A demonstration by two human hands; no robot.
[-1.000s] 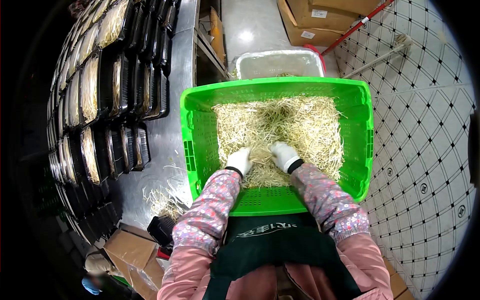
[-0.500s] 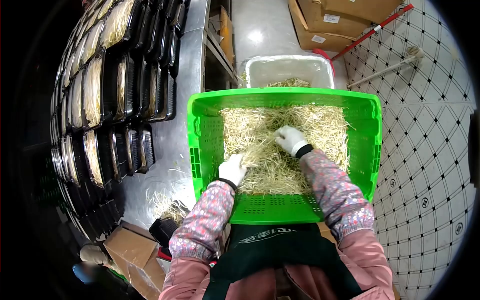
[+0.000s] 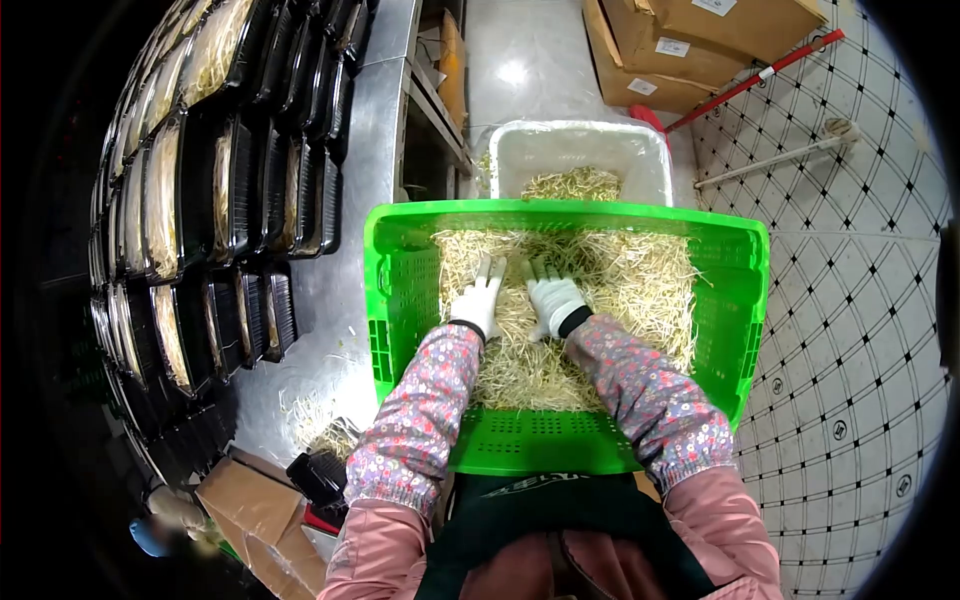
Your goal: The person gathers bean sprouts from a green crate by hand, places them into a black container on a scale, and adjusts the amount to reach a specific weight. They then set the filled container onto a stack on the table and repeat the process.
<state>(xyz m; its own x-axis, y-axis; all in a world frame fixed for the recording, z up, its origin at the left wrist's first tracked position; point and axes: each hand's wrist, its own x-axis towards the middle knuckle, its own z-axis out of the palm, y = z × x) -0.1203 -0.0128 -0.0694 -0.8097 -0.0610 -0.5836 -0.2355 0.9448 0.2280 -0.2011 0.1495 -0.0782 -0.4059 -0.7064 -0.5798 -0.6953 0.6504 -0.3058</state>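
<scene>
A bright green perforated crate (image 3: 400, 330) stands in front of me, filled with a heap of pale bean sprouts (image 3: 620, 285). Both hands wear white gloves and lie on the sprouts near the crate's far side. My left hand (image 3: 480, 297) rests flat with fingers spread, pointing away from me. My right hand (image 3: 552, 297) lies beside it, fingers also spread on the pile. Neither hand grips anything that I can see. Floral sleeves cover both forearms.
A white tub (image 3: 580, 150) with some sprouts stands just beyond the crate. Rows of black trays (image 3: 230, 180) packed with sprouts cover the steel table (image 3: 320, 300) on the left, with loose sprouts (image 3: 320, 410) near its edge. Cardboard boxes (image 3: 690, 40) and a red-handled tool (image 3: 750, 80) lie on the tiled floor.
Both hands have moved from the near part of the pile to its far side and come together, fingers now spread flat. The view has shifted so more of the white tub shows.
</scene>
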